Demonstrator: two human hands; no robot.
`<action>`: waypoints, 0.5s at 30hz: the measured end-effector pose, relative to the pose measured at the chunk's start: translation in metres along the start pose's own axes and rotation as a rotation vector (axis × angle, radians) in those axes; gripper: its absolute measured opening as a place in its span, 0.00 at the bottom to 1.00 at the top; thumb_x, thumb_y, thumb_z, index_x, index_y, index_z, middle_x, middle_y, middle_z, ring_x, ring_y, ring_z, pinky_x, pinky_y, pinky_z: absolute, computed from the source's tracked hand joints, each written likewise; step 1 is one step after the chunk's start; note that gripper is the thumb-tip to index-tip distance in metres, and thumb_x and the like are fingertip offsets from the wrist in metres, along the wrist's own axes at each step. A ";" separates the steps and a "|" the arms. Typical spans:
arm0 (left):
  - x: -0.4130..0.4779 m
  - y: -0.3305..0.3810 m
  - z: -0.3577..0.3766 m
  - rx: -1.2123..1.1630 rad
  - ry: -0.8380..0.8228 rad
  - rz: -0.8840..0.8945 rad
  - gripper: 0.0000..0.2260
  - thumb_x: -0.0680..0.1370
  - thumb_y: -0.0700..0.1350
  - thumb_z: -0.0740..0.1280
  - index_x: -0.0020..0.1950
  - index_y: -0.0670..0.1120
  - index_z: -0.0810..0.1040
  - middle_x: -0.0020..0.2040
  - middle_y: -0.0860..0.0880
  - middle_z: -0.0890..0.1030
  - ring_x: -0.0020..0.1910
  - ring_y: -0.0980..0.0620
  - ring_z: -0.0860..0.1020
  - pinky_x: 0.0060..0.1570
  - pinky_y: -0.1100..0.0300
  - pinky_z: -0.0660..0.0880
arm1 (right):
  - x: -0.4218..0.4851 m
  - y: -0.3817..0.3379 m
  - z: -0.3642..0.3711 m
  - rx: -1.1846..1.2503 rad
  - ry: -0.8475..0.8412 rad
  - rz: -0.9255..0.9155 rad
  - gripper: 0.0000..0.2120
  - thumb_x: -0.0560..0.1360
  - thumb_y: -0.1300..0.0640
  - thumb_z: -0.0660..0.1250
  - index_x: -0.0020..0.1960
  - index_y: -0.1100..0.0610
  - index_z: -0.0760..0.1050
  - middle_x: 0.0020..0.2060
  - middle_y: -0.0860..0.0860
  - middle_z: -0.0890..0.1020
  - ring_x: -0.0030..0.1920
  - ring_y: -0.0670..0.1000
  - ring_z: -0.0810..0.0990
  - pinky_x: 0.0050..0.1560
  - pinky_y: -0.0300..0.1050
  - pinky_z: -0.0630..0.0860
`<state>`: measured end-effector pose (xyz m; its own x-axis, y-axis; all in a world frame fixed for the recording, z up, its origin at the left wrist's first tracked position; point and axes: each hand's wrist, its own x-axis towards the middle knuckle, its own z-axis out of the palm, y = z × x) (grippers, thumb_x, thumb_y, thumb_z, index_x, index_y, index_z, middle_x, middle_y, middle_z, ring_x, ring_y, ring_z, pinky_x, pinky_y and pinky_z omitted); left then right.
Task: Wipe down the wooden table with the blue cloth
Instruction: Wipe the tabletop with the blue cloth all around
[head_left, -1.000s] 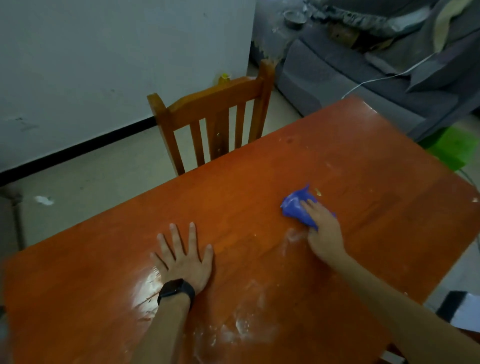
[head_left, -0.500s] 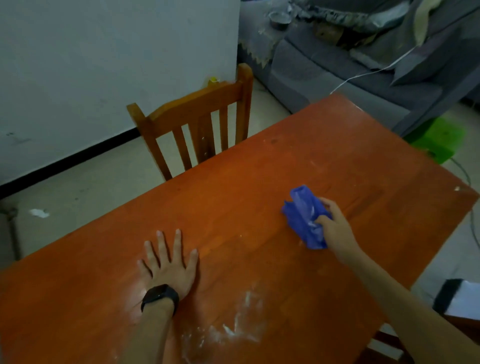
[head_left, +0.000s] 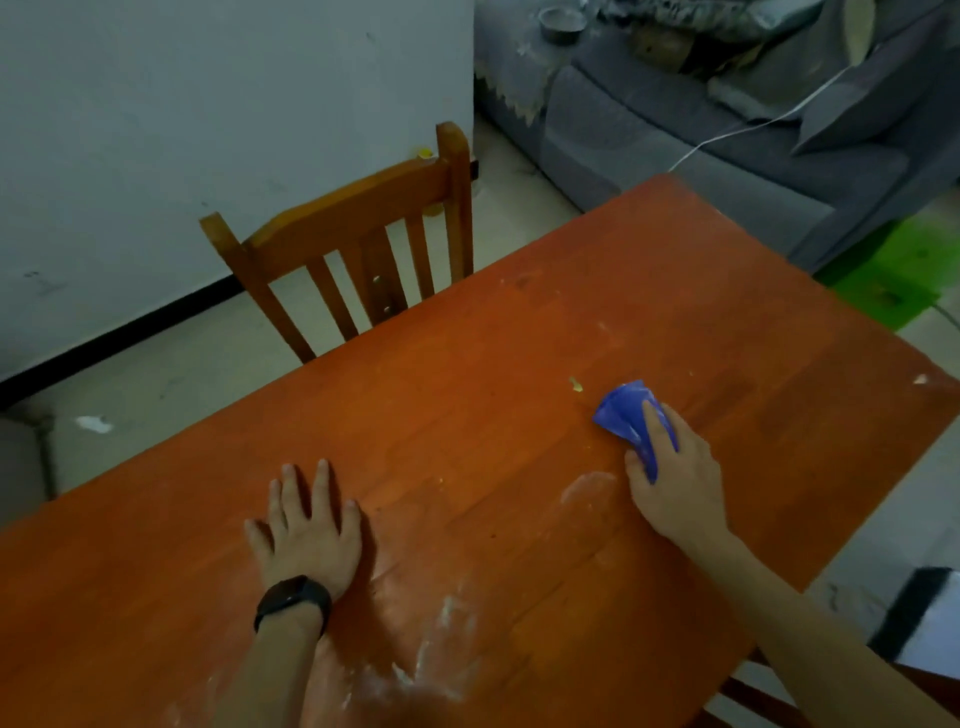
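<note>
blue cloth (head_left: 626, 415) bunched under right hand (head_left: 675, 486), fingers pressed on it, right of flat, splayed left hand (head_left: 306, 535). risk: bunching skips white smears (head_left: 431, 660) on wooden table (head_left: 467, 415).

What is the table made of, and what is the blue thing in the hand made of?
The table looks like wood with a glossy orange-brown varnish: plank lines run along the top and it shines near the left hand. The blue cloth looks like soft fabric, since it bunches into folds under the right hand; which fabric cannot be told. The chair looks like matching varnished wood.
</note>
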<state>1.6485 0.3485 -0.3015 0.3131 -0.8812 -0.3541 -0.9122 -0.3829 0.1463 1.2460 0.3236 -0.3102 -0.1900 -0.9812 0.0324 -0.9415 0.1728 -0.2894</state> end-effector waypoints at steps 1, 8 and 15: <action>0.000 0.010 0.001 0.002 0.011 0.010 0.27 0.81 0.62 0.45 0.79 0.59 0.42 0.80 0.49 0.38 0.79 0.47 0.39 0.75 0.41 0.38 | -0.004 0.000 0.005 -0.028 -0.008 -0.031 0.32 0.77 0.46 0.64 0.78 0.48 0.57 0.75 0.55 0.63 0.68 0.60 0.68 0.61 0.60 0.71; 0.019 0.090 0.017 -0.010 0.009 0.161 0.26 0.81 0.64 0.40 0.78 0.63 0.41 0.80 0.54 0.37 0.78 0.50 0.37 0.75 0.42 0.35 | 0.012 0.009 0.016 0.075 0.038 -0.076 0.26 0.79 0.57 0.63 0.76 0.53 0.62 0.73 0.58 0.66 0.70 0.61 0.67 0.64 0.61 0.72; 0.026 0.102 0.030 -0.045 0.117 0.110 0.25 0.81 0.64 0.41 0.78 0.64 0.45 0.80 0.55 0.42 0.79 0.51 0.39 0.76 0.43 0.38 | 0.051 0.005 0.019 0.185 0.128 0.064 0.25 0.80 0.60 0.59 0.76 0.55 0.61 0.73 0.58 0.66 0.72 0.60 0.66 0.67 0.58 0.71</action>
<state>1.5553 0.2946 -0.3230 0.2432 -0.9436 -0.2245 -0.9307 -0.2922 0.2199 1.2367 0.2734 -0.3287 -0.2928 -0.9479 0.1256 -0.8616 0.2046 -0.4646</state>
